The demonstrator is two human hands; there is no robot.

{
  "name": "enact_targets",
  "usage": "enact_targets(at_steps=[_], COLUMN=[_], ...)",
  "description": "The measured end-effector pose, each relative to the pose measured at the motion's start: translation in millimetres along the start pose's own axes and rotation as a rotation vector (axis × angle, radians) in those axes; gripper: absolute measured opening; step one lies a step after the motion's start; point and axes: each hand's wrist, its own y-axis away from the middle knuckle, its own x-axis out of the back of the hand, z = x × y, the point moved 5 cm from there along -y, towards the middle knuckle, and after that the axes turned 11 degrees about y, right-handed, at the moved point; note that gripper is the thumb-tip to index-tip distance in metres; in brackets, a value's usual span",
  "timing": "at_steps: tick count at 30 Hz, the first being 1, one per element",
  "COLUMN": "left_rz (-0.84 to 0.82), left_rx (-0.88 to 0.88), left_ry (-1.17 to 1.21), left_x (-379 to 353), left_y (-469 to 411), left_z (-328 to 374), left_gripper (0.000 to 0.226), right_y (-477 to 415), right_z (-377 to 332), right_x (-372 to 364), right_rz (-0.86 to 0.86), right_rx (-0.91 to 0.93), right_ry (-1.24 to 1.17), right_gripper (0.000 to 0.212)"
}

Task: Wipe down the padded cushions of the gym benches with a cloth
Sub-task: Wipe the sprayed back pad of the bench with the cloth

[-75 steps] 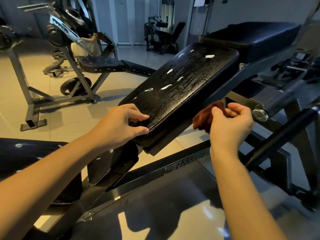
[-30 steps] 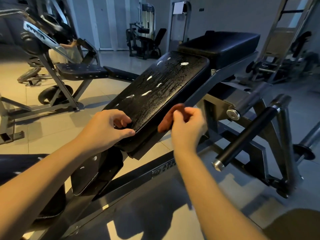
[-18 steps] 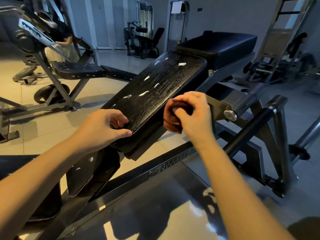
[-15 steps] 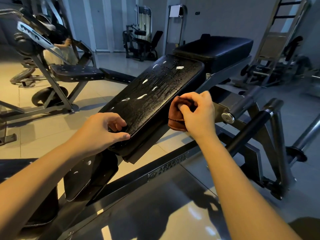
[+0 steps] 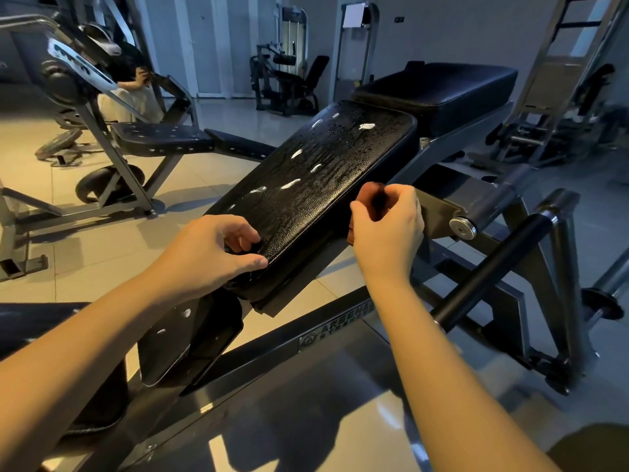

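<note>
The left hand grips the lower left corner of the slanted cushion, fingers curled on its top and thumb along its near edge. The right hand holds a bunched reddish-brown cloth in curled fingers against the cushion's right edge. Droplets and white streaks cover the pad, and a flat cushion sits beyond its upper edge.

Tilted black pad, wet and streaked with white.
Droplets cover its surface, and white streaks run up its middle toward the far edge. A left hand grips its near corner; a cloth, held in a right hand, touches its right edge.
</note>
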Motion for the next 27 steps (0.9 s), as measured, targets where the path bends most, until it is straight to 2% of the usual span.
enact_targets(at_steps=[3, 5, 8, 11, 13, 14, 17, 19, 23, 27], left_rz=[0.008, 0.012, 0.005, -0.009, -0.022, -0.026, -0.022, -0.017, -0.022, 0.015], left_rx=[-0.001, -0.001, 0.02, 0.021, 0.03, 0.035, 0.05, 0.052, 0.064, 0.042], left_ry=[-0.009, -0.011, -0.008, 0.015, 0.024, 0.023, 0.009, -0.002, -0.025, -0.077], left_x=[-1, -1, 0, 1, 1, 1, 0, -1, 0, 3], left_y=[0, 0, 0, -3, -4, -4, -4, -4, -5, -8], left_z=[-1, -2, -3, -1, 1, 2, 3, 2, 3, 14], left_gripper=[0.028, 0.028, 0.029, 0.027, 0.027, 0.026, 0.025, 0.024, 0.024, 0.023], right_y=[-1, 17, 71, 128, 134, 123, 58, 23, 51, 104], right_z=[3, 0, -7, -13, -14, -14, -10, -6, -13, -25], right_x=[-1, -5, -22, -43, -46, -41, -12, 0, -18, -33], right_rz=[0.01, -0.028, -0.143, -0.367, -0.438, -0.399, -0.106, 0.009, -0.041, -0.242], right_rx=[0.032, 0.068, 0.179, 0.321, 0.335, 0.293, 0.129, 0.054, 0.082, 0.223], right_ry=[0.02, 0.004, -0.021, -0.026, -0.028, -0.049, -0.114, -0.091, -0.087, -0.084], right_gripper=[0.018, 0.012, 0.015, 0.019, 0.018, 0.017, 0.013, 0.012, 0.013, 0.015])
